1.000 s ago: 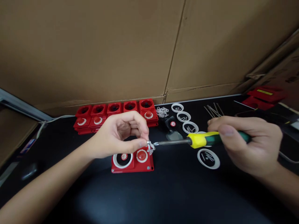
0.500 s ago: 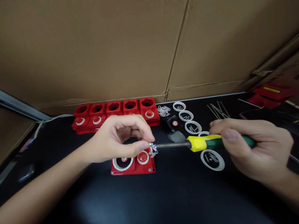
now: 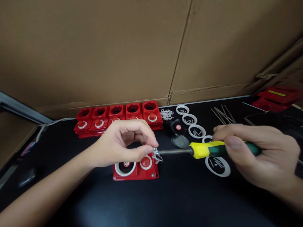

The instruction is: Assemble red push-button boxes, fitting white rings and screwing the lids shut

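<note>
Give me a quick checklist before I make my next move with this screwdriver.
1. Right grip closed around the screwdriver handle: ok.
2. Left grip pinching the shiny piece: ok, between thumb and fingers.
3. Screwdriver tip seated in the shiny piece: cannot tell, too small to see.
4. Tip clear of white strands: not ok, they dangle right at it.
5. Red box lying on the table: ok, partly hidden.
6. Front white ring with metal parts inside: ok.

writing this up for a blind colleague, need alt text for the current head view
A right hand holds a screwdriver with a yellow-and-green handle, its tip at a small silvery piece with a white strand pinched in the left hand. Behind are a red rectangular unit, five more red units and white rings.
</note>
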The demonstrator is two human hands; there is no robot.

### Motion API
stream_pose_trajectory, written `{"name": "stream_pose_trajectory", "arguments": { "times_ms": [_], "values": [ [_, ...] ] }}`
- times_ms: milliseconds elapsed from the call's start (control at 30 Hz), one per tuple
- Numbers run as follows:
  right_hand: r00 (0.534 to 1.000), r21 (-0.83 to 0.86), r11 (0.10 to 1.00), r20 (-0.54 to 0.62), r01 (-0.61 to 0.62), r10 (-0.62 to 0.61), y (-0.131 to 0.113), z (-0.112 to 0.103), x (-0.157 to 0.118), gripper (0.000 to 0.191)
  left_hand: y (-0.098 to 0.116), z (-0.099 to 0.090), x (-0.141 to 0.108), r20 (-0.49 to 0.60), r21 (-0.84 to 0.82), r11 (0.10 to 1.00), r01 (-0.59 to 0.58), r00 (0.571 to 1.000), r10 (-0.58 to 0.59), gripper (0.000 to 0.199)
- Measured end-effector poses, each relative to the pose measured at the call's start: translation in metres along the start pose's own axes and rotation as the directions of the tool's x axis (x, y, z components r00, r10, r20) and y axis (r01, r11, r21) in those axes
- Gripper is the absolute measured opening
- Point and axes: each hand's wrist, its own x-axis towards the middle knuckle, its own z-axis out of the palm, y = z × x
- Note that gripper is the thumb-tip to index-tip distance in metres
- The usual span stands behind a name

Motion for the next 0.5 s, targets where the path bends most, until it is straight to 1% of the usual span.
{"name": "stream_pose_trajectory", "arguments": {
  "times_ms": [100,267,400,500],
  "values": [
    [0.999,0.009,1.0,-0.029,-0.025,0.025,0.0015,-0.0002,-0.0021,0.025,0.0005,-0.0001,0.0002,0.01,-0.002,1.0,0.0,1.0,0.0,0.012],
    [0.999,-0.023,0.999,-0.01,-0.033,0.033,-0.0014,0.0002,0.002,0.034,-0.0004,-0.0005,0.0001,0.012,-0.009,1.0,0.0,1.0,0.0,0.013],
    [0.998,-0.008,0.998,-0.032,-0.063,0.063,-0.0026,0.0015,0.0032,0.035,-0.0015,-0.0021,-0.0003,0.027,-0.021,1.0,0.012,1.0,-0.011,0.01],
    [0.998,-0.003,0.998,-0.018,-0.059,0.059,-0.0017,0.0,0.0032,0.034,-0.0018,-0.0038,-0.0005,0.039,-0.039,0.999,0.011,0.999,-0.01,0.01]
  ]
}}
